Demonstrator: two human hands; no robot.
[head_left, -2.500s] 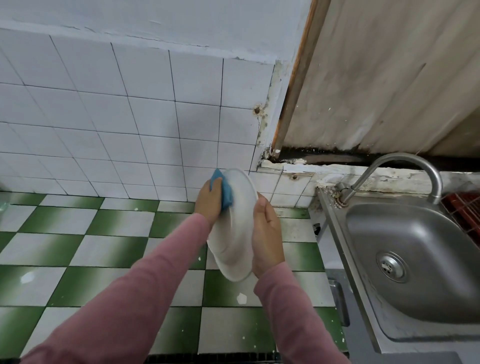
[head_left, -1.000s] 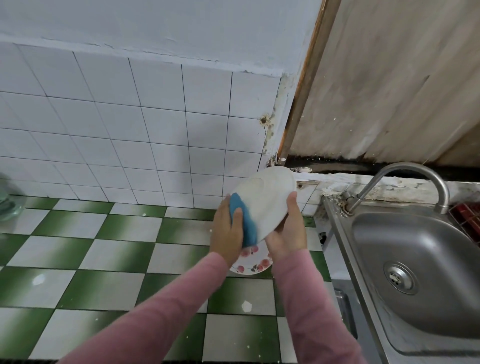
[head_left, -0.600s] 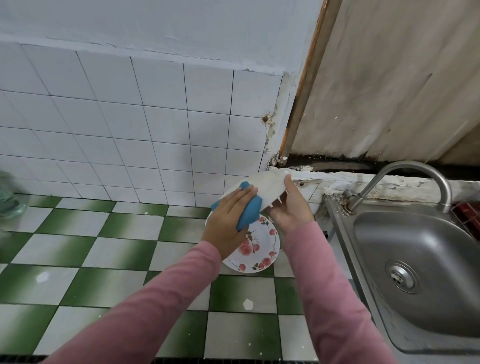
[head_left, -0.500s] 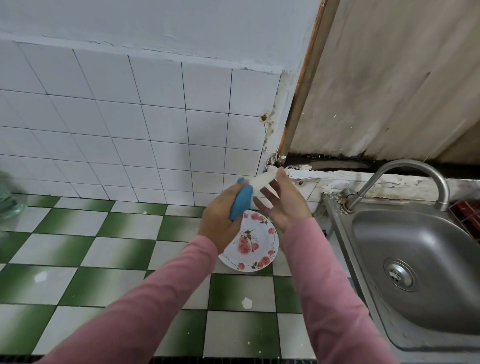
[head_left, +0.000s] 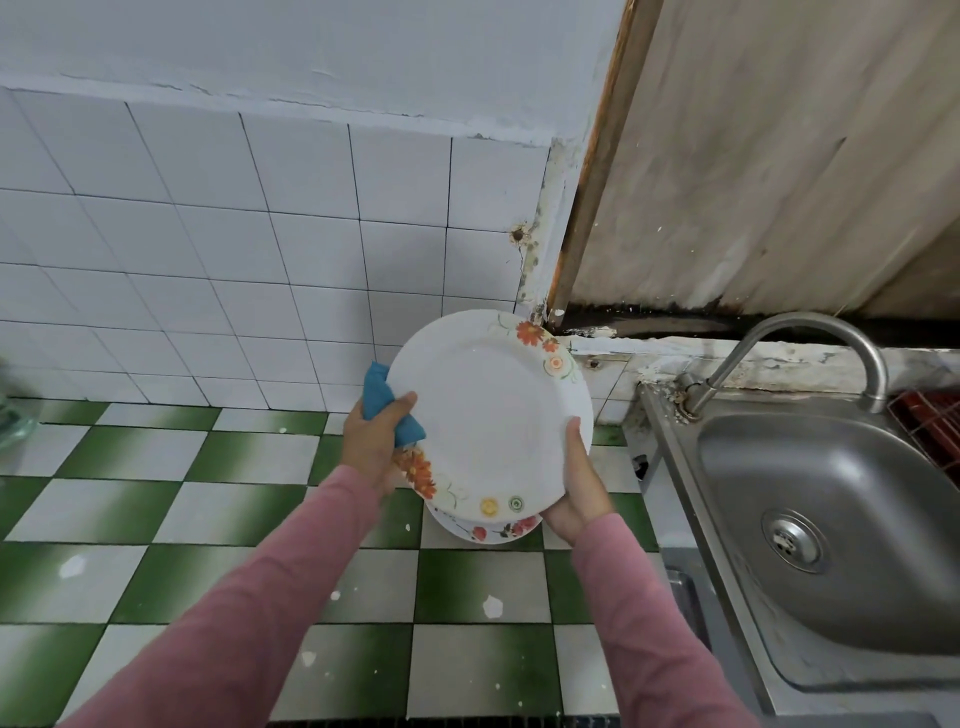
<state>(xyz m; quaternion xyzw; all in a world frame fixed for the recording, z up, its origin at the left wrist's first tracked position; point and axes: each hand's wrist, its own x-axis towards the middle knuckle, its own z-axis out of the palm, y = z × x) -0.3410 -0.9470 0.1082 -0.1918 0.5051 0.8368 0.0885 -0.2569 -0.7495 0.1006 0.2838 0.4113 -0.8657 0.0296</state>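
Holding the flowered plate (head_left: 488, 410) up over the worktop (head_left: 208, 519), face tilted toward the camera, just above a second plate (head_left: 493, 532) lying flat, and clamping its lower right rim in the right grip (head_left: 576, 488), thumb on the face. Pinching the blue sponge (head_left: 382, 395) against the left rim with the left grip (head_left: 374, 447), thumb hooked over the front. Looks set for a wipe rightward from that edge: bare centre lying to the sponge's right.

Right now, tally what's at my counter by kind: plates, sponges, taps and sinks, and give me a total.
Plates: 2, the held plate and the counter plate under it
Blue sponge: 1
Tap: 1
Sink: 1
Total: 5
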